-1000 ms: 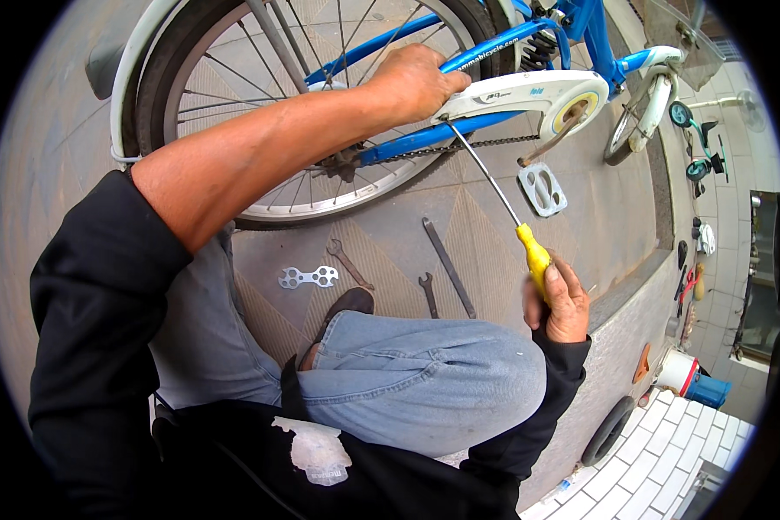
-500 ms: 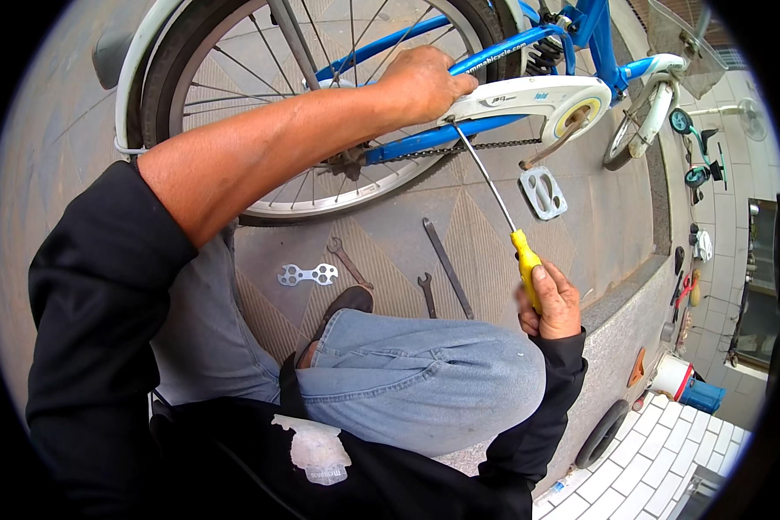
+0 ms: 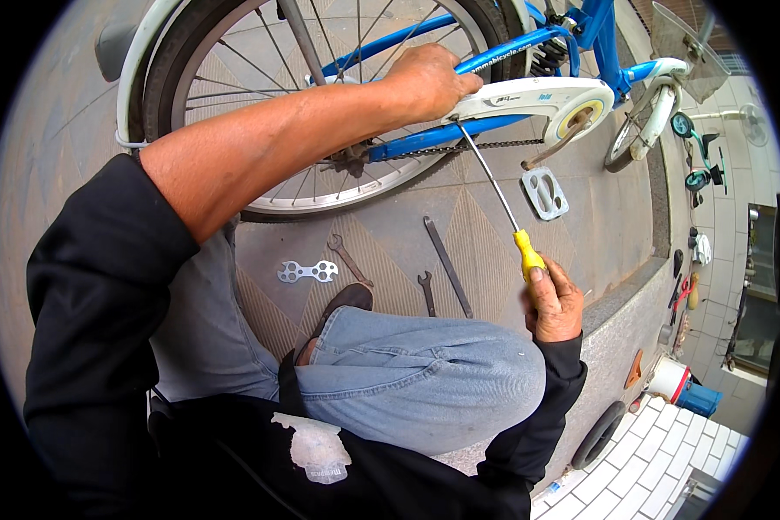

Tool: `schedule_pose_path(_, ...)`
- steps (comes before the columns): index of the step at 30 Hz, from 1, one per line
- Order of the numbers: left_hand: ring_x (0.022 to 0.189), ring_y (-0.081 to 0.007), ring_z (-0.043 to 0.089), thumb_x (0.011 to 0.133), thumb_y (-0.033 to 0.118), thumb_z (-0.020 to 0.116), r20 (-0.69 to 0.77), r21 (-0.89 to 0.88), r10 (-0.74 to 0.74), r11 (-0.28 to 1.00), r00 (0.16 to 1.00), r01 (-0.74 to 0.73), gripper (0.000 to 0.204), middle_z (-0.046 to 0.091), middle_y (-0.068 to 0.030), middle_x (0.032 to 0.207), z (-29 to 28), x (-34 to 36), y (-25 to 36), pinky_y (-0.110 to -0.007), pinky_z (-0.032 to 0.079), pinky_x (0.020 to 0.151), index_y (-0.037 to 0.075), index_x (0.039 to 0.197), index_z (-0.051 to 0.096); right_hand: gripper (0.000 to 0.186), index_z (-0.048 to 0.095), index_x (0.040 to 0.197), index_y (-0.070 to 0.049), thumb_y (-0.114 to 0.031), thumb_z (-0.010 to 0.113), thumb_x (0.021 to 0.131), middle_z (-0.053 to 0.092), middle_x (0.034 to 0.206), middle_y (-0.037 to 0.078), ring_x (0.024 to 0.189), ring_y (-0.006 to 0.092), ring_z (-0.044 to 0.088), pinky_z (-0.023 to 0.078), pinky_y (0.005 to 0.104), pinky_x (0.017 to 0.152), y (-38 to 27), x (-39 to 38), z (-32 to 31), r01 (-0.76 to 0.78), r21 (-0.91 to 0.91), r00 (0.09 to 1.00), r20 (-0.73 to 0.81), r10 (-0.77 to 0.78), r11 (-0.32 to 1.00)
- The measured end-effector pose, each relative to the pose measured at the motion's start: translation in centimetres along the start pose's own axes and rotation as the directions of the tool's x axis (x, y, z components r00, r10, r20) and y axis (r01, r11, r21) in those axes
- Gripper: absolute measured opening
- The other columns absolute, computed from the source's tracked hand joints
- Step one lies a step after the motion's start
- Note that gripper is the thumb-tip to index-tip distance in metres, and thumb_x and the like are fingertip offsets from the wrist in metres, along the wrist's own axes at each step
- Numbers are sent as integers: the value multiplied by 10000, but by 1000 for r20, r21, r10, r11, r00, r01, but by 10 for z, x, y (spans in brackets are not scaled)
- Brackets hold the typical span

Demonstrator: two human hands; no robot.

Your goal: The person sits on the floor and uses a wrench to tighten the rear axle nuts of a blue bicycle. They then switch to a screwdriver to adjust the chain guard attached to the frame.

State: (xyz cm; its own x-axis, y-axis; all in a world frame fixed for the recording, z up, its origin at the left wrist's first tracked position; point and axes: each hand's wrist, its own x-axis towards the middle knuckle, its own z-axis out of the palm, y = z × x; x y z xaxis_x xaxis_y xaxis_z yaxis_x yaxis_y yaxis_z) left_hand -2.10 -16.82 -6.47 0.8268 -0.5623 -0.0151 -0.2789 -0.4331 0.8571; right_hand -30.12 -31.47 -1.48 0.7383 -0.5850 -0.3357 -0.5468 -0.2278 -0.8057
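Note:
My right hand [image 3: 555,301] is closed round the lower end of a screwdriver's yellow handle [image 3: 527,251]. Its long metal shank slants up and left, with the tip at the underside of a bicycle's white chain guard [image 3: 529,101], near the rear end. My left hand [image 3: 432,82] reaches across the rear wheel [image 3: 186,95] and grips the guard's rear end beside the blue frame tube [image 3: 504,54]; some of its fingers are hidden. Below the guard runs the chain [image 3: 494,146], leading toward the crank and a grey pedal [image 3: 544,193].
On the paving lie a flat multi-hole spanner [image 3: 308,271], two open-ended wrenches [image 3: 350,261] [image 3: 426,293] and a dark flat bar [image 3: 448,267]. My bent knee is close below them. A stone ledge [image 3: 620,321] runs along the right, with a black tyre [image 3: 598,436] and white bucket [image 3: 667,378] beyond.
My right hand has shifted its hold slightly down the screwdriver handle, and its fingers have moved round it. The tip stays at the guard. My left hand keeps its place there.

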Motion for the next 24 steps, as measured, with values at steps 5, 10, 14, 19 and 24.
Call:
schedule_pose_path(5, 662, -263, 661, 917, 389, 588, 6, 8, -3, 1000, 1000, 3, 454, 646, -184, 722, 0, 0, -1, -361, 539, 683, -48, 915, 712, 483, 615, 1206, -13, -349, 691, 868, 532, 642, -6, 471, 51, 431, 319, 206, 405, -2, -1, 2, 0, -22, 1000, -31, -1, 1000)
schedule_pose_path(10, 655, -266, 656, 914, 392, 591, -21, 23, 8, 1000, 1000, -8, 456, 644, -186, 721, 1, 1, -1, -357, 537, 686, -48, 903, 712, 465, 613, 1216, -9, -300, 703, 865, 563, 702, 15, 558, 66, 481, 389, 219, 477, 5, 0, -2, 161, -141, 984, -48, -169, 977)
schedule_pose_path(14, 654, -269, 653, 908, 403, 597, -5, 8, 5, 1000, 1000, -5, 466, 645, -189, 725, 1, 1, -2, -358, 535, 688, -49, 890, 713, 462, 611, 1221, -13, -295, 703, 867, 571, 707, 22, 563, 68, 493, 403, 222, 483, 4, -2, 2, 173, -120, 980, -82, -183, 978)
schedule_pose_path(19, 663, -278, 652, 907, 406, 590, -13, 15, 13, 1000, 1000, -13, 478, 642, -195, 728, 0, 1, -2, -371, 530, 703, -56, 878, 708, 462, 597, 1232, -23, -352, 640, 910, 579, 682, 43, 495, 63, 471, 384, 209, 426, -1, -1, -1, 16, -20, 1000, -12, -16, 1000)
schedule_pose_path(24, 661, -283, 649, 910, 396, 583, -37, 32, 45, 999, 998, -44, 470, 638, -196, 727, 3, 4, -4, -375, 529, 712, -56, 885, 707, 482, 623, 1159, -17, -443, 580, 937, 591, 692, 60, 458, 62, 458, 363, 208, 389, 3, 1, -1, -26, 170, 999, -23, 30, 985)
